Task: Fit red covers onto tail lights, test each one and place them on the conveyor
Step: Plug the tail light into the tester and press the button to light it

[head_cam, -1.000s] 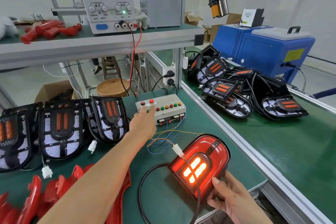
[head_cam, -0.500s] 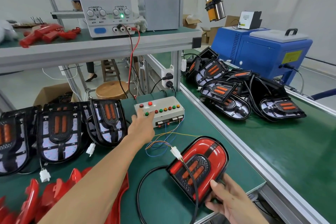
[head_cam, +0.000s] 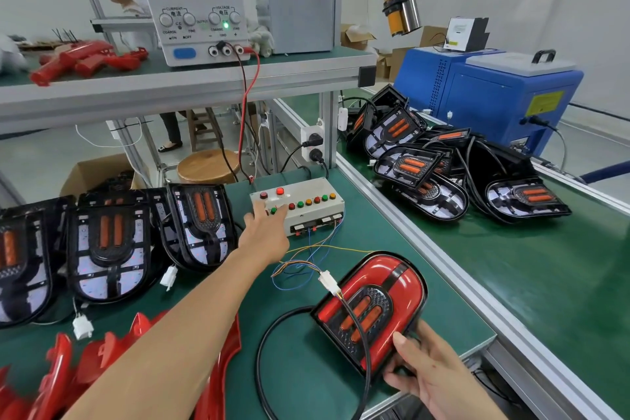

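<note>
- The covered tail light (head_cam: 371,309) lies on the green table (head_cam: 306,378), near its right front corner and just beside the conveyor (head_cam: 531,269). It is propped up at the near end, probably so its face can be watched during the test.
- The right hand (head_cam: 433,372) grasps its near edge, thumb on the red cover and fingers (head_cam: 392,377) curled underneath, steadying it.
- The left hand (head_cam: 264,232) reaches to the test box (head_cam: 300,206); one extended finger rests among the buttons, the others loosely bent, holding nothing.
- Thin coloured wires and a white connector (head_cam: 328,281) link the box to the lamp's cable.
- The lamp's centre bars look unlit.
- The power supply (head_cam: 196,0) on the shelf reads 0.088 "CURRENT A" and 12.00 "VOLTAGE V"; "COARSE" and "FINE" label its knobs.
- Uncovered tail lights (head_cam: 109,245) wait at left; spare red covers (head_cam: 102,361) lie in front.
</note>
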`<state>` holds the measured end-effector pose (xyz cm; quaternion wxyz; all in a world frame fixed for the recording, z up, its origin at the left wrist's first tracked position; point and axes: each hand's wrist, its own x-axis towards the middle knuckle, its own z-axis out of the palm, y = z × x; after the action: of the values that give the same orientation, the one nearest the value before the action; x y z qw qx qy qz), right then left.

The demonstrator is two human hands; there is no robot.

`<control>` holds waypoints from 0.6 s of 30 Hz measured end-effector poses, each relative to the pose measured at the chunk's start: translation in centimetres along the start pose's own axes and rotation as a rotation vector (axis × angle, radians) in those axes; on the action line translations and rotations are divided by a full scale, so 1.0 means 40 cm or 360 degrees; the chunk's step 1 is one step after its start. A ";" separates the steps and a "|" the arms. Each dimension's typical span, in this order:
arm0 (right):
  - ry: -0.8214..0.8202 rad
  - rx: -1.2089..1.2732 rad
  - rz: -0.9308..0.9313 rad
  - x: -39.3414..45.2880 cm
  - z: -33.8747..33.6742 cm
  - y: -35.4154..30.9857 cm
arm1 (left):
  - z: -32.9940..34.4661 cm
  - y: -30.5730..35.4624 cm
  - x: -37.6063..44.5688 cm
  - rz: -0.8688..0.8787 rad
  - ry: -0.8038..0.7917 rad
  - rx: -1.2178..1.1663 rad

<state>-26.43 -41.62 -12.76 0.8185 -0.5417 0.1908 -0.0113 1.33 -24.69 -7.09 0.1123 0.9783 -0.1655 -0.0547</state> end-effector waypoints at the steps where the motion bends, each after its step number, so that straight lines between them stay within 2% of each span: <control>1: 0.0001 0.0005 0.0005 0.000 0.000 -0.001 | 0.001 0.000 0.000 0.0000 0.0007 -0.0001; 13: 0.0000 0.0008 0.0035 0.003 -0.005 -0.002 | -0.003 0.001 0.001 -0.0010 -0.0034 0.0054; 18: 0.0032 0.0013 0.0053 0.002 -0.004 -0.003 | -0.004 0.018 0.012 0.0030 0.0216 0.0392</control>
<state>-26.40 -41.82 -12.74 0.8188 -0.5350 0.2081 -0.0040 1.59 -25.48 -6.82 0.0029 0.9845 -0.1722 0.0333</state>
